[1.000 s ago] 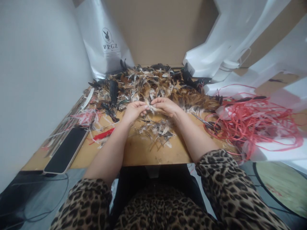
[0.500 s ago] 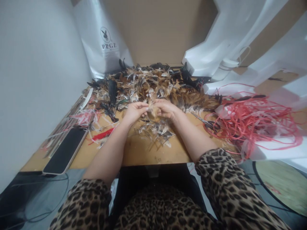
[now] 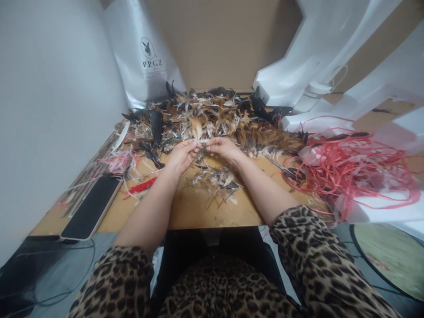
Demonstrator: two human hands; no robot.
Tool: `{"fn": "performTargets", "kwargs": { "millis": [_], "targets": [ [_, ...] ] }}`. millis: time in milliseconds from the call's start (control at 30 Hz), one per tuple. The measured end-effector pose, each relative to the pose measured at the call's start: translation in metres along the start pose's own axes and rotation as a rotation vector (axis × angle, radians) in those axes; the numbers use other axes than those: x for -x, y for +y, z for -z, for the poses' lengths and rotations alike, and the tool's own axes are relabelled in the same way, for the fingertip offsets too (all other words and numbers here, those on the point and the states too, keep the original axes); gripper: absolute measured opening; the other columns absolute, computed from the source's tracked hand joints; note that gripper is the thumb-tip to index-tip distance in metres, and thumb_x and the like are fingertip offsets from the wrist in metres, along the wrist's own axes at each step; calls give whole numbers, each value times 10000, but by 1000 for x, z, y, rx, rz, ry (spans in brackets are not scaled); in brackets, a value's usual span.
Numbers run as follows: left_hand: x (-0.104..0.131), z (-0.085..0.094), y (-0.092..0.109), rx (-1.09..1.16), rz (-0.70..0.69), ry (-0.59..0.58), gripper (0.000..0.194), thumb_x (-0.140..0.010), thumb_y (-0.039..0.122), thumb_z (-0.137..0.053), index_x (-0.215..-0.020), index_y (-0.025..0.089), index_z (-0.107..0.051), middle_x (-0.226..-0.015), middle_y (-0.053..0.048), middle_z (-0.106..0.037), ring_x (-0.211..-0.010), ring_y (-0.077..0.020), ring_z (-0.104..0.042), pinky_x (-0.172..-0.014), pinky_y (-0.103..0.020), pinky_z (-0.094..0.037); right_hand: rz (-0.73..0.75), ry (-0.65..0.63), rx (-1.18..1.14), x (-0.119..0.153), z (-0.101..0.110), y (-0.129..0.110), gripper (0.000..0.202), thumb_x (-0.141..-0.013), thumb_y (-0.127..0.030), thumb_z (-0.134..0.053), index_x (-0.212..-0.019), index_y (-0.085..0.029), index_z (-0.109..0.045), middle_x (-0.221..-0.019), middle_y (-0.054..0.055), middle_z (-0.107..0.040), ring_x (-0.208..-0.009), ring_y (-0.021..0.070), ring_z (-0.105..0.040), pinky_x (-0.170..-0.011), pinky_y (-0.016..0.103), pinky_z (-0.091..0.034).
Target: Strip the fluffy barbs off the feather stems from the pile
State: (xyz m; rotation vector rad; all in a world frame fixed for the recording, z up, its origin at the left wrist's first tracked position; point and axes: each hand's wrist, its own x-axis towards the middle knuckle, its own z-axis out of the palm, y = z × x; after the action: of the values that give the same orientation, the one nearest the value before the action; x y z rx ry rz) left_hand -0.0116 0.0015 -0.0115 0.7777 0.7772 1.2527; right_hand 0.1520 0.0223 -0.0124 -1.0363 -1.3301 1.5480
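My left hand point(image 3: 186, 152) pinches the base of a light tan feather point(image 3: 196, 126) that stands up from its fingertips. Close beside it, my right hand point(image 3: 222, 148) has its fingers pressed together on a pale bit of feather between the two hands. Behind both hands spreads a large pile of brown, white and black feathers point(image 3: 212, 108). Below them on the wooden table point(image 3: 198, 212) lies a small heap of feather scraps point(image 3: 220, 180).
A phone point(image 3: 91, 207) and a red strip point(image 3: 142, 185) lie at the left, near pink-white strings point(image 3: 121, 162). Scissors point(image 3: 293, 173) rest at the right beside tangled red ribbon point(image 3: 351, 170). A white printed bag point(image 3: 145, 57) stands at the back left.
The tan feather has shifted from between both hands to an upright position at my left fingertips. My hands have moved slightly left and their fingers have changed position.
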Motion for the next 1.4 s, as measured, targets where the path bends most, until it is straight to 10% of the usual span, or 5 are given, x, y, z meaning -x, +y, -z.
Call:
{"fn": "performTargets", "kwargs": {
  "millis": [233, 567, 1000, 1400],
  "targets": [
    [2, -5, -3, -31, 3, -26, 149, -605, 99, -693, -731, 78, -618, -623, -26, -613, -472, -23, -505, -416, -103, -367, 208, 94, -24, 8, -20, -7, 319, -516, -350, -745, -693, -132, -593, -583, -30, -586, -487, 50, -481, -501, 188, -384],
    [6, -11, -4, -36, 28, -54, 156, -588, 103, -705, -712, 75, -616, -639, -30, -620, -493, -24, -514, -429, -103, -375, 125, 80, -146, 4, -16, -4, 303, -504, -351, -749, -623, -131, -578, -532, -24, -576, -457, 44, -452, -464, 174, -352],
    [3, -7, -11, -314, -78, 51, 167, -602, 189, -704, -711, 88, -628, -646, -43, -647, -492, -49, -547, -451, -136, -413, 247, 103, 292, 6, -5, -11, 206, -623, -314, -651, -604, -113, -611, -506, -16, -561, -466, 60, -442, -482, 193, -336],
    [2, -9, -9, 7, -1, 46, 48, -669, 74, -631, -673, 86, -585, -644, -27, -626, -491, -22, -532, -454, -105, -408, 109, 101, -97, 2, -15, -2, 208, -549, -281, -702, -656, -122, -620, -550, -4, -608, -461, 53, -485, -455, 167, -361]
  ]
}}
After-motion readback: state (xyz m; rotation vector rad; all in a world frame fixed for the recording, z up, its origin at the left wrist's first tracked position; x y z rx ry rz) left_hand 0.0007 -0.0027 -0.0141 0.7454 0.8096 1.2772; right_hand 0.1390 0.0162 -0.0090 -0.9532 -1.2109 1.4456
